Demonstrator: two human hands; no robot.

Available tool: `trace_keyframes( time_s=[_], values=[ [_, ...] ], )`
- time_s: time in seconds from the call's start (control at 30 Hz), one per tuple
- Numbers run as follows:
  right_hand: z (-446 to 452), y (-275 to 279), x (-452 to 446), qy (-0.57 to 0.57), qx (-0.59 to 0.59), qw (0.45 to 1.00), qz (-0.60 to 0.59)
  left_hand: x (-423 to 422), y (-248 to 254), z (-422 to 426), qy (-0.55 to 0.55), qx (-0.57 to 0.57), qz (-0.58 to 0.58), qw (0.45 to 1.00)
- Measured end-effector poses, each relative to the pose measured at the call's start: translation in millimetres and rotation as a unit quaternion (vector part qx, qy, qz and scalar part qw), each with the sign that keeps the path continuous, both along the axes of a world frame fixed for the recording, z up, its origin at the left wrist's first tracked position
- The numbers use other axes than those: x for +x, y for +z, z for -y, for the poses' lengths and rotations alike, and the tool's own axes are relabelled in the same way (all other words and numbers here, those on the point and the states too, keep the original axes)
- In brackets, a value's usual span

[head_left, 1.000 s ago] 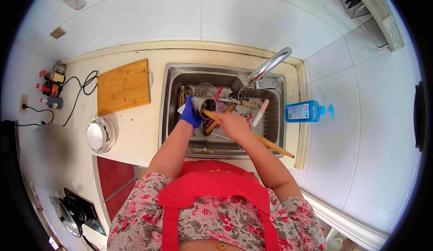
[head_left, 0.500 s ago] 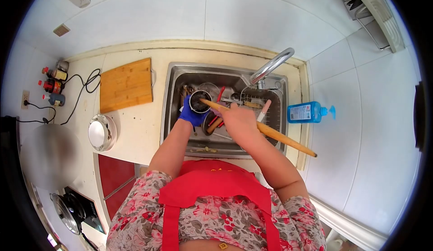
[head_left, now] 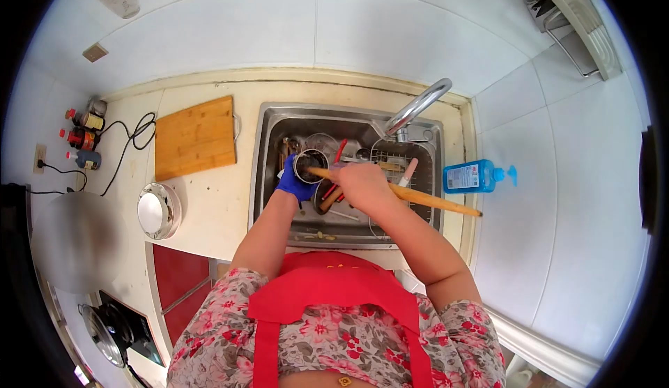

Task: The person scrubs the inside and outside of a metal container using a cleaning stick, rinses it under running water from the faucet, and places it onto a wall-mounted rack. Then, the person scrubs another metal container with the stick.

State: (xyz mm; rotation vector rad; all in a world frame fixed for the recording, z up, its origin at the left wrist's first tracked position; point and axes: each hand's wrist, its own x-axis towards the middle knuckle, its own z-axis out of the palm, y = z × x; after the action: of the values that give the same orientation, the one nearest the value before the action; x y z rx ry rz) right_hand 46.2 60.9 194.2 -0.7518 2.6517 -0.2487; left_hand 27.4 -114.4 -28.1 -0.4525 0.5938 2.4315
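Observation:
My left hand (head_left: 298,183), in a blue glove, is wrapped round a round cup (head_left: 319,154) with a light rim and a dark inside, held over the sink (head_left: 256,179). My bare right hand (head_left: 362,183) grips a long tapered wooden stick (head_left: 432,200). The stick's left end reaches into the cup's mouth, and its other end slants out past the right edge of the sink. Beneath my hands lie a red-handled utensil (head_left: 341,149) and a pan-like item, partly hidden. A pale pink handle (head_left: 410,170) shows right of my right hand.
A chrome faucet (head_left: 425,105) arches over the back right of the sink, above a wire rack (head_left: 426,158). A blue pump bottle (head_left: 470,176) stands at the right. Leftward are a cutting board (head_left: 195,138), white bowls (head_left: 157,210), a black cord (head_left: 132,137) and sauce bottles (head_left: 82,138).
The stick and my right hand have shifted slightly, and the stick now slopes less steeply. My left hand still holds the cup in nearly the same place. The whole view has tilted a little.

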Motion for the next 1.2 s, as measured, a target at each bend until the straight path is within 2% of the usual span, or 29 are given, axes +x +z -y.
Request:
trace_keyframes(
  time_s=[0.03, 0.07, 0.1, 0.13, 0.2, 0.3, 0.37, 0.4, 0.5, 0.67, 0.77, 0.9, 0.97, 1.07, 1.2],
  values=[
    [2.5, 7.7, -1.2, -0.034, 0.018, 0.999, -0.028, 0.0, 7.3, -1.8, -0.002, 0.0, 0.0, 1.0],
    [5.5, 10.9, -0.1, -0.066, 0.037, 0.996, -0.055, 3.1, 22.1, -5.1, 0.031, 0.027, 0.055, 0.998],
    [8.6, -2.5, 1.0, -0.067, 0.037, 0.996, -0.055, 4.6, 37.7, -9.1, 0.064, 0.053, 0.109, 0.991],
    [12.4, -27.0, 2.0, -0.054, 0.067, 0.993, -0.075, 6.5, 47.6, -13.5, 0.051, 0.045, 0.129, 0.989],
    [20.7, -38.1, 1.1, -0.04, 0.095, 0.99, -0.096, 6.3, 42.9, -16.1, 0.055, 0.056, 0.12, 0.99],
    [24.0, -24.6, 1.2, -0.04, 0.054, 0.996, -0.054, 4.6, 31.8, -11.1, 0.05, 0.069, 0.105, 0.991],
    [16.0, -15.1, -2.2, 0.034, 0.055, 0.998, -0.023, 5.4, 36.8, -9.3, 0.027, 0.013, 0.09, 0.996],
    [16.9, -15.3, -2.3, 0.034, 0.056, 0.998, -0.024, 5.3, 37.6, -10.9, 0.027, 0.014, 0.09, 0.996],
    [17.7, -14.3, -4.3, 0.033, 0.068, 0.996, -0.052, 0.4, 36.2, -19.6, 0.037, 0.07, 0.077, 0.994],
    [23.1, -3.5, 2.7, 0.073, 0.13, 0.984, -0.101, 2.3, 63.5, -32.2, 0.075, 0.105, 0.195, 0.972],
    [29.6, -9.5, 5.7, 0.082, 0.17, 0.975, -0.114, -2.2, 71.9, -38.0, 0.096, 0.068, 0.186, 0.975],
    [27.2, -20.4, 4.4, 0.085, 0.167, 0.977, -0.099, -7.0, 63.3, -36.2, 0.109, 0.062, 0.155, 0.98],
    [19.3, -30.1, 3.2, 0.01, 0.105, 0.982, -0.155, -6.5, 62.3, -32.2, 0.08, 0.121, 0.164, 0.976],
    [8.5, -33.8, -3.0, -0.044, 0.091, 0.987, -0.128, -3.3, 59.1, -28.0, 0.083, 0.096, 0.113, 0.985],
    [0.3, -34.1, 9.4, -0.07, 0.081, 0.99, -0.095, -4.1, 57.8, -32.1, 0.074, 0.074, 0.148, 0.983]
  ],
)
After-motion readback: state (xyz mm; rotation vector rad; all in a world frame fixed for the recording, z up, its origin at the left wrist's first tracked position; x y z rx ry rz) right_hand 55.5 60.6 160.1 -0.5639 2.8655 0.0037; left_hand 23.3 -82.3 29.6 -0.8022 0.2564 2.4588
